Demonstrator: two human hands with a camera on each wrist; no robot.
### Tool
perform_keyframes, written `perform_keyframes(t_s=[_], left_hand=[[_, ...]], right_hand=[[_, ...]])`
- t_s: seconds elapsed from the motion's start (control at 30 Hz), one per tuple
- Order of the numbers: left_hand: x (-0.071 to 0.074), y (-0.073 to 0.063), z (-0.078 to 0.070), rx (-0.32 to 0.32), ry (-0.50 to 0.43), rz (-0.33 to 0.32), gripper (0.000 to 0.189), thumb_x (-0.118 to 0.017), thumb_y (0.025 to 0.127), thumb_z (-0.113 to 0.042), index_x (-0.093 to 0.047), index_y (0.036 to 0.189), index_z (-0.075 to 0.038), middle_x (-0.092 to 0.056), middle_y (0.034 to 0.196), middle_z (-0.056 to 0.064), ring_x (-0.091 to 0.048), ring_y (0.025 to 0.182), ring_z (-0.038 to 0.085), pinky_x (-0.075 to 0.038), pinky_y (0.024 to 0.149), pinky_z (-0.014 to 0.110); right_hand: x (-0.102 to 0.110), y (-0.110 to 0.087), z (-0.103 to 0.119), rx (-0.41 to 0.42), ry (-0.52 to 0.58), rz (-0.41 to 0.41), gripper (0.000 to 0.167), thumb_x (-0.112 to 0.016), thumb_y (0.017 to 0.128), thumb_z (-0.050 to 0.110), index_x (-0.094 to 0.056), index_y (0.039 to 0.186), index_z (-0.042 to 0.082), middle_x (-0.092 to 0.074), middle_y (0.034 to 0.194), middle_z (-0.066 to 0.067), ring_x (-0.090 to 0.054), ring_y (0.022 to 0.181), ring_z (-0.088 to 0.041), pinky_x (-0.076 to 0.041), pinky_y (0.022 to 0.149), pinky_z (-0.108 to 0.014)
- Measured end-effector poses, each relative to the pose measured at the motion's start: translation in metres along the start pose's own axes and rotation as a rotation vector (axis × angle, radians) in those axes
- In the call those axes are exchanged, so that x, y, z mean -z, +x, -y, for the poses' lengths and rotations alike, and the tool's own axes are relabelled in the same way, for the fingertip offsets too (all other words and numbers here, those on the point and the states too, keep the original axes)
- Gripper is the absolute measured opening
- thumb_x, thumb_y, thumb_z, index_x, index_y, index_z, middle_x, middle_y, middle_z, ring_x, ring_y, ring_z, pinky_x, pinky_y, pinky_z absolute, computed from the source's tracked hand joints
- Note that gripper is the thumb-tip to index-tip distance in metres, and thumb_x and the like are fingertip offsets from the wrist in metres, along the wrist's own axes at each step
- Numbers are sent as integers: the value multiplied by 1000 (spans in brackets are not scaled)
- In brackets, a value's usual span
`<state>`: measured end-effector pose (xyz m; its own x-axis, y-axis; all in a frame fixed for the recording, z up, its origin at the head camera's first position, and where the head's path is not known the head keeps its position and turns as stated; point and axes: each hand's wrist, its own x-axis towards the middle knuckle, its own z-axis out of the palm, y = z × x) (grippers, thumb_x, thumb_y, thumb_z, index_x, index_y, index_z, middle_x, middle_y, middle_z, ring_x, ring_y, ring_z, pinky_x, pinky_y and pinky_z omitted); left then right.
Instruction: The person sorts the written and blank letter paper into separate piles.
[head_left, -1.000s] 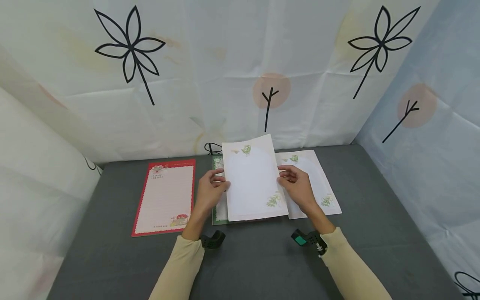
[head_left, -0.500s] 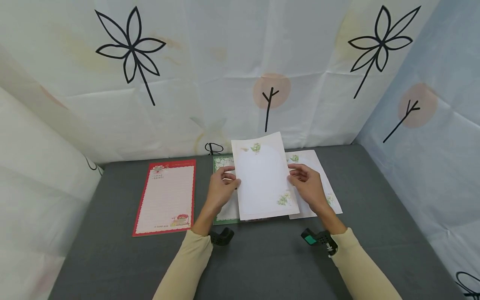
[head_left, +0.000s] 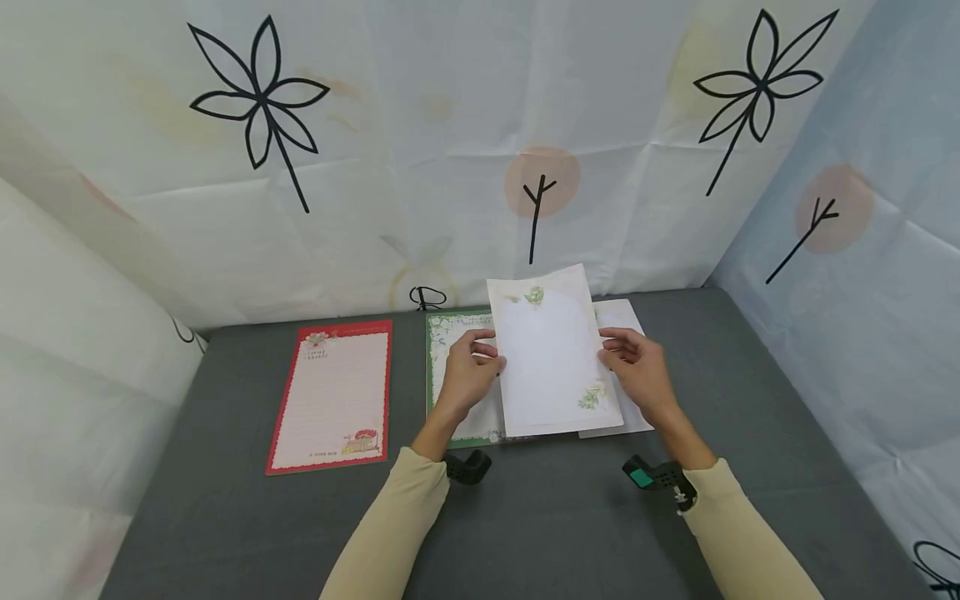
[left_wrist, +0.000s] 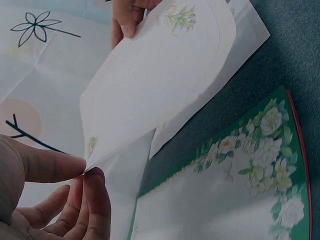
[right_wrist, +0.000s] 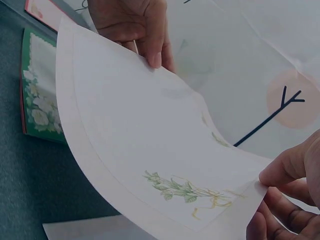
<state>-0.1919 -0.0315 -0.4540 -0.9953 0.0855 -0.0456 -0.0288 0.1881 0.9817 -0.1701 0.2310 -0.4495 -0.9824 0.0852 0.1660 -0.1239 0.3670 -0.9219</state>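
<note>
Between both hands hangs a white sheet of letter paper (head_left: 551, 358) with green leaf sprigs at two corners, bowed and raised off the table. My left hand (head_left: 471, 371) pinches its left edge between thumb and fingertips. At the right edge my right hand (head_left: 637, 371) pinches it the same way. Under it on the left lies a green-bordered sheet with white flowers (left_wrist: 272, 165), which looks like the top of a thick stack with a red edge. A second white sprig sheet (head_left: 618, 312) lies below on the right, mostly hidden by the held sheet and right hand.
A red-bordered lined sheet (head_left: 330, 400) lies on the dark grey table (head_left: 540, 517) at the left. Behind the table's back edge hangs a white cloth (head_left: 420, 167) printed with plants; a bluish cloth (head_left: 840, 292) stands along the right side.
Both hands have carried the white sheet to the right. More of the green-bordered sheet shows, and more of the white sheet on the right is covered.
</note>
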Motion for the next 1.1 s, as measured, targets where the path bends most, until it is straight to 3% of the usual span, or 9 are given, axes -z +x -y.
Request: perform_keyframes(t_s=[0.53,1.1], left_hand=[[-32,14,6,7,46,19,42,-68,92,-1,-59,133,-4,-63,100,11,-66,91,26,-54,71,35],[-63,28,5,4,76,23,41,-66,91,1,-59,131,-2,-64,95,7,-68,83,20,-54,66,32]], right_hand=[[25,3,-20,-35,-49,-66,31,-63,97,0,-64,127,-9,-62,107,-25,-58,84,-1,-47,70,-15],[47,10,-37,-91,-55,-68,32,-61,98,-1,-62,127,-12,-62,106,-24,-57,83,2,-48,71,-14]])
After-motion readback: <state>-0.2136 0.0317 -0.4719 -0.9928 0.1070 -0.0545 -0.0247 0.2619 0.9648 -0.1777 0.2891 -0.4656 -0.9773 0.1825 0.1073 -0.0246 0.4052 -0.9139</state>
